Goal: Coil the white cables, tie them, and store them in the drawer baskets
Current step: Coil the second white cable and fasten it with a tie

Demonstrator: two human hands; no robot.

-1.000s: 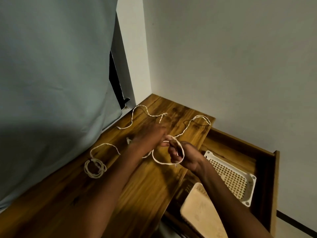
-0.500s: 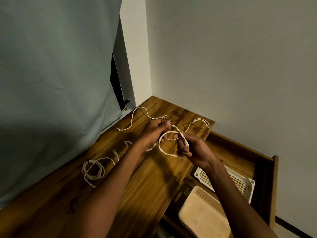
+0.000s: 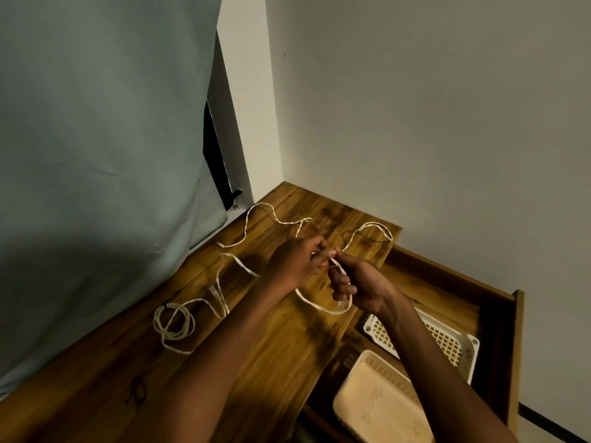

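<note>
Head view of a wooden desk top point(image 3: 287, 346) in a room corner. Both hands meet above the desk. The left hand point(image 3: 295, 262) has its fingers curled, pinching a white cable point(image 3: 323, 310) at the top of a loop; the right hand point(image 3: 361, 284) grips the same loop, fingers closed round its right side, with the loop's lower arc hanging beneath both hands just above the wood. From the left hand the cable trails leftward across the desk to a small flat coil point(image 3: 174, 324) — lying near the desk's left edge, beside a grey curtain point(image 3: 96, 155). A second loose cable point(image 3: 265, 222) winds along the far part of the desk. To the right, an open drawer point(image 3: 492, 302) holds a white lattice basket point(image 3: 447, 342) and a beige basket point(image 3: 380, 401) — side by side, partly hidden by the right forearm.
</note>
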